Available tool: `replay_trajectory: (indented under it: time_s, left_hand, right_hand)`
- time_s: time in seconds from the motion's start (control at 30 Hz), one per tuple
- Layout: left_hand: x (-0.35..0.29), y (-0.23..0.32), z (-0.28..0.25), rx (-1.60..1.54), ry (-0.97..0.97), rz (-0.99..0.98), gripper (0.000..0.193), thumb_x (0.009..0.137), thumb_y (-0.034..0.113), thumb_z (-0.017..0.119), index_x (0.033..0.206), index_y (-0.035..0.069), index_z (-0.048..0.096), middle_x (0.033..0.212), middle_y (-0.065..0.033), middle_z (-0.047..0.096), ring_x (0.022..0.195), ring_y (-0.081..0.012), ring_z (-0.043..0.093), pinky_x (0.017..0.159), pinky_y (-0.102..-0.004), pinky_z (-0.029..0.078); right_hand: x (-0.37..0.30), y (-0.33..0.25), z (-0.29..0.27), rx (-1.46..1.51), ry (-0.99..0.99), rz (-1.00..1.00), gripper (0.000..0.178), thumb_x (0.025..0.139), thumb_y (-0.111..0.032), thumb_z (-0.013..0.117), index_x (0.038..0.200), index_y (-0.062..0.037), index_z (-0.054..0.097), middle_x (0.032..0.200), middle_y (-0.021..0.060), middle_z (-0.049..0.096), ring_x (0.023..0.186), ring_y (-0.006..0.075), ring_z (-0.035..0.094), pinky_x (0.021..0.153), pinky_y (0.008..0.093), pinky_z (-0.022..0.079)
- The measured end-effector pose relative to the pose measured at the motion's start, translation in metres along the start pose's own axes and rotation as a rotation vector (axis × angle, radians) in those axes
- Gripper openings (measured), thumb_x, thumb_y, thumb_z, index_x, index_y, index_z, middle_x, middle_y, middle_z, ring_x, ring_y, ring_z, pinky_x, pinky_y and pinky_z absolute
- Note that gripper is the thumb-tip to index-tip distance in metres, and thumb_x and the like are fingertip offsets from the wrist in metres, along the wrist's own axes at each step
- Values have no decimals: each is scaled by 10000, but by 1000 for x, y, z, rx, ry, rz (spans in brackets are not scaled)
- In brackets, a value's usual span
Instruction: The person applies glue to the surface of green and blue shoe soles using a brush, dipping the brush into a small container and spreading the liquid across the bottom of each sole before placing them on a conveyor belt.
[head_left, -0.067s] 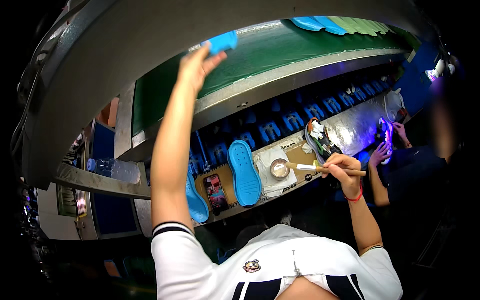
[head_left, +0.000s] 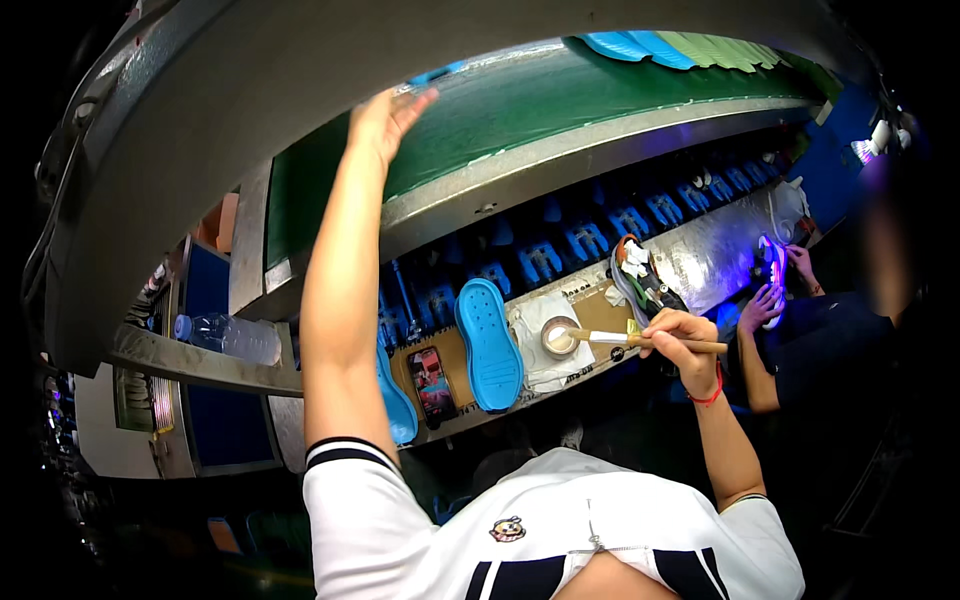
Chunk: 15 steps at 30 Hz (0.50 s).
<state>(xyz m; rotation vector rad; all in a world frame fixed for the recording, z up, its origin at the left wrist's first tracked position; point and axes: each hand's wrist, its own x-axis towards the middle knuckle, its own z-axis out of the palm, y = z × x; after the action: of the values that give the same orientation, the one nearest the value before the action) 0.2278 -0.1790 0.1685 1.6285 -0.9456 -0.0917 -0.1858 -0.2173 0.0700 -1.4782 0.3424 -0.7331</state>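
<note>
My left hand (head_left: 383, 122) reaches far forward over a green conveyor belt (head_left: 560, 110), fingers apart. Just beyond its fingertips a blue shoe sole (head_left: 436, 74) shows as a sliver, mostly hidden by the grey overhang. In my right hand (head_left: 685, 345) a wooden-handled brush (head_left: 625, 340) is pinched, its bristle end at a small round bowl (head_left: 562, 337) of pale liquid. The bowl stands on a white cloth (head_left: 545, 378). Left of it lies a blue sole (head_left: 490, 345); another blue sole (head_left: 398, 405) is partly behind my left forearm.
A phone (head_left: 432, 385) lies between the soles. A shoe (head_left: 645, 280) stands behind my right hand. Blue racks (head_left: 540, 262) line the space under the belt. A plastic bottle (head_left: 230, 338) lies at left. A co-worker's hands (head_left: 765, 305) hold a lit shoe at right.
The blue sole has slid forward under the overhang, away from my left hand, which has let go and drawn slightly left. My right hand with the brush has barely shifted.
</note>
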Motion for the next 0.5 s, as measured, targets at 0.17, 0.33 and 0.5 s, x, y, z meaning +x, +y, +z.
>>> replay_trajectory:
  time_s: [0.17, 0.33, 0.5]
  left_hand:
    - [-84, -10, 35, 26, -32, 103, 367, 788, 50, 613, 1146, 27, 534, 1006, -144, 635, 803, -191, 612, 702, -291, 513]
    - [-315, -134, 28, 191, -110, 8, 419, 884, 100, 543, 1273, 22, 408, 1269, -170, 436, 1191, -308, 419, 946, -414, 405]
    - [-433, -197, -3, 742, -113, -186, 442, 874, 176, 565, 1232, -34, 410, 1229, -204, 414, 1196, -392, 335, 1025, -499, 260]
  right_hand:
    - [-25, 26, -4, -104, -57, 121, 102, 846, -43, 603, 843, 50, 645, 768, 124, 658, 666, 149, 635, 612, 236, 482]
    - [-35, 46, -7, -129, -52, 195, 103, 846, -49, 609, 841, 44, 653, 754, 111, 667, 651, 134, 639, 605, 227, 487]
    - [-34, 53, -1, -105, -50, 259, 101, 852, -43, 605, 846, 48, 647, 772, 116, 672, 652, 135, 639, 611, 219, 490]
